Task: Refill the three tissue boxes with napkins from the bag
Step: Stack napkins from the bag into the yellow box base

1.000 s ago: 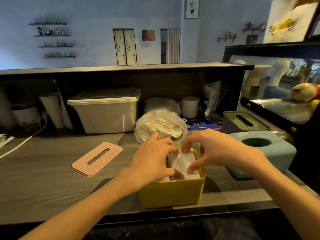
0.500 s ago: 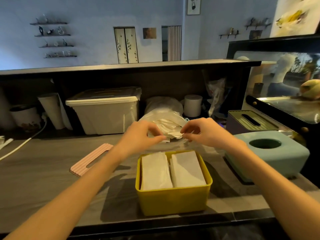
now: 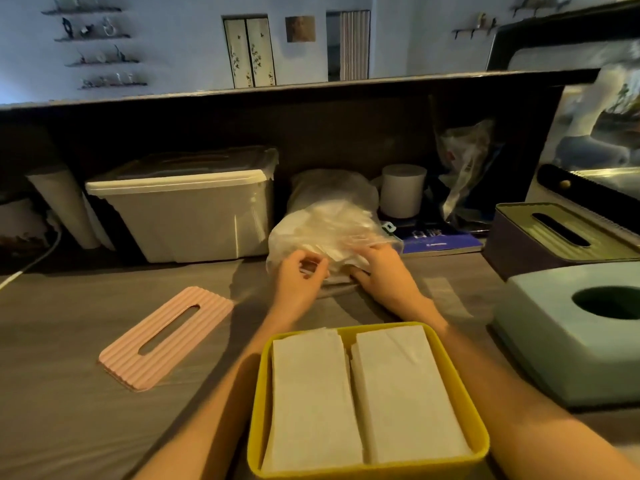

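Note:
An open yellow tissue box (image 3: pixel 258 393) sits at the counter's near edge with two stacks of white napkins (image 3: pixel 363 393) side by side in it. Its pink ribbed lid (image 3: pixel 166 337) lies to the left. Behind the box lies a clear plastic bag of napkins (image 3: pixel 325 223). My left hand (image 3: pixel 299 282) pinches the bag's opening with curled fingers. My right hand (image 3: pixel 381 268) reaches into the opening, its fingers curled round napkins there. A pale green box (image 3: pixel 568 344) with a round hole and a purple box (image 3: pixel 526 244) with a slotted lid stand at the right.
A lidded white plastic bin (image 3: pixel 187 209) stands at the back left under a shelf, with a white cup (image 3: pixel 401 192), a blue booklet (image 3: pixel 440 242) and another plastic bag (image 3: pixel 464 161) behind. A glass case (image 3: pixel 588 133) rises at the far right. A white cable (image 3: pixel 31 261) runs at the left.
Both hands have left the yellow box and moved back to the bag. The right hand's fingers are now in the bag's opening. The camera has tilted down and closer.

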{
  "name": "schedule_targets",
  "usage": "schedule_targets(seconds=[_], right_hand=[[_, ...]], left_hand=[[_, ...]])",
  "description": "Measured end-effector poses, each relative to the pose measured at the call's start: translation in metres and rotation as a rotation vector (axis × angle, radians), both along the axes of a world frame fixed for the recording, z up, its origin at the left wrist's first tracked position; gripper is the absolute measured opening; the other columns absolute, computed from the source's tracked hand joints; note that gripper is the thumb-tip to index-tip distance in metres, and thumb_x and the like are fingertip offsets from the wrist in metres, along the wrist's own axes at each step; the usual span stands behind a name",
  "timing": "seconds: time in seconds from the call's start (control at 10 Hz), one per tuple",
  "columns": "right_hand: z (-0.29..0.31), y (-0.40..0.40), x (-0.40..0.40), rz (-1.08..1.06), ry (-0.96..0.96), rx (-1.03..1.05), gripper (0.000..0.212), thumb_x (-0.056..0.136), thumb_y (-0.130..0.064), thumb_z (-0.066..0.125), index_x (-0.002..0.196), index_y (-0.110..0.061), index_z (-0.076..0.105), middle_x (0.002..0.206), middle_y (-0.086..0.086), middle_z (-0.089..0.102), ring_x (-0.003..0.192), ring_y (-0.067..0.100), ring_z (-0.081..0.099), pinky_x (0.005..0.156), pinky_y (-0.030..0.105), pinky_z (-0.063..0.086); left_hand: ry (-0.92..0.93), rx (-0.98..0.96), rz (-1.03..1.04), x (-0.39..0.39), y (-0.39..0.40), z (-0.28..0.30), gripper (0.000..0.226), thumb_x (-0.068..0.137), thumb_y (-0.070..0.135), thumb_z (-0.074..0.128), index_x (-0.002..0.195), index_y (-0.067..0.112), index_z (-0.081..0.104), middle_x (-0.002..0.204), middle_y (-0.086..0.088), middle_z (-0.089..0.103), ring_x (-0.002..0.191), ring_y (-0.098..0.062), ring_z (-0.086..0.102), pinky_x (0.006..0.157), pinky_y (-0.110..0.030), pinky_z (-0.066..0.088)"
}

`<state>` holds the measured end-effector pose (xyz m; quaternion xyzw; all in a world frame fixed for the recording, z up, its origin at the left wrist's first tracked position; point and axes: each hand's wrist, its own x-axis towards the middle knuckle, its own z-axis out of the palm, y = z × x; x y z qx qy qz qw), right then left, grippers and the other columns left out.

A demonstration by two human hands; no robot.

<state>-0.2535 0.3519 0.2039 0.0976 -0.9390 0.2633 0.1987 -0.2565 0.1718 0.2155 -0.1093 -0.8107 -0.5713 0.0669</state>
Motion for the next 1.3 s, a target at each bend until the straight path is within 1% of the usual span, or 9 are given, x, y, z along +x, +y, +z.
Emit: schedule_targets(seconds=[0.2,0.3,0.4,0.6,0.7,1.0,1.1,1.2,1.3], right_hand=[[-0.004,0.006,-0.008,0.066,0.111,-0.055,0.037,0.096,-0.025,0.055,0.129,-0.019,0.071,0.130,0.008,0.070,0.125,0.027,0.061,0.112,0.034,0.041],[-0.005,0.006,-0.007,0.064,0.131,-0.035,0.044,0.099,-0.042,0.043,0.136,-0.035,0.064,0.131,0.004,0.067,0.125,0.026,0.057,0.109,0.046,0.044],[0.001,0.008,0.000,0.080,0.220,-0.053,0.039,0.102,-0.041,0.045,0.137,-0.039,0.063,0.128,0.001,0.063,0.122,0.024,0.054,0.105,0.047,0.045],[0.015,0.001,0.024,0.178,0.387,-0.165,0.028,0.104,-0.017,0.057,0.129,-0.021,0.069,0.126,-0.011,0.063,0.121,0.003,0.052,0.103,0.025,0.046],[0.022,-0.007,0.034,0.136,0.327,-0.404,0.027,0.105,-0.017,0.055,0.127,-0.031,0.062,0.119,-0.031,0.058,0.115,-0.011,0.054,0.093,0.014,0.051],[0.053,-0.012,0.048,0.099,0.114,-0.932,0.025,0.108,-0.032,0.048,0.114,-0.020,0.069,0.101,-0.009,0.073,0.098,0.010,0.070,0.080,0.029,0.060],[0.057,-0.012,0.050,0.115,-0.107,-1.000,0.024,0.105,-0.040,0.050,0.115,-0.030,0.070,0.108,-0.007,0.075,0.104,0.017,0.072,0.090,0.044,0.061],[0.058,-0.017,0.052,0.116,-0.244,-1.088,0.027,0.104,-0.042,0.051,0.118,-0.029,0.070,0.112,-0.003,0.076,0.108,0.021,0.071,0.095,0.047,0.058],[0.055,-0.022,0.052,0.062,-0.225,-1.051,0.029,0.104,-0.043,0.051,0.110,-0.025,0.072,0.108,0.002,0.075,0.106,0.024,0.070,0.095,0.045,0.058]], left_hand=[[-0.022,0.108,0.060,-0.002,-0.005,0.002,0.005,0.098,0.022,0.065,0.097,0.018,0.067,0.084,0.000,0.074,0.086,-0.010,0.070,0.081,-0.028,0.057],[0.016,0.138,0.062,0.003,-0.007,0.009,0.006,0.098,0.022,0.064,0.098,0.018,0.067,0.083,0.000,0.074,0.077,-0.003,0.068,0.075,-0.026,0.056],[0.051,0.195,0.082,0.006,-0.011,0.015,0.008,0.099,0.024,0.063,0.100,0.018,0.068,0.080,0.002,0.073,0.069,-0.001,0.064,0.068,-0.023,0.053],[0.060,0.318,0.094,0.012,-0.018,0.022,0.014,0.100,0.023,0.061,0.108,0.014,0.069,0.081,0.003,0.069,0.063,0.006,0.057,0.064,-0.015,0.045],[0.048,0.330,0.090,0.013,-0.018,0.022,0.016,0.100,0.030,0.060,0.109,0.019,0.069,0.095,-0.001,0.071,0.077,-0.001,0.061,0.068,-0.017,0.047],[-0.176,0.428,-0.033,0.026,-0.011,0.039,0.026,0.095,0.057,0.048,0.096,0.034,0.060,0.096,0.003,0.069,0.090,-0.014,0.067,0.076,-0.021,0.053],[-0.368,0.612,-0.150,0.026,-0.011,0.043,0.061,0.090,0.073,0.036,0.119,0.027,0.064,0.112,-0.004,0.076,0.104,-0.024,0.072,0.085,-0.038,0.057],[-0.594,0.716,-0.168,0.032,-0.011,0.044,0.077,0.093,0.077,0.026,0.143,0.022,0.048,0.132,-0.004,0.063,0.130,-0.034,0.056,0.100,-0.048,0.047],[-0.708,0.707,-0.178,0.044,-0.004,0.043,0.079,0.094,0.075,0.033,0.145,0.016,0.048,0.145,-0.006,0.054,0.137,-0.027,0.051,0.106,-0.042,0.045]])
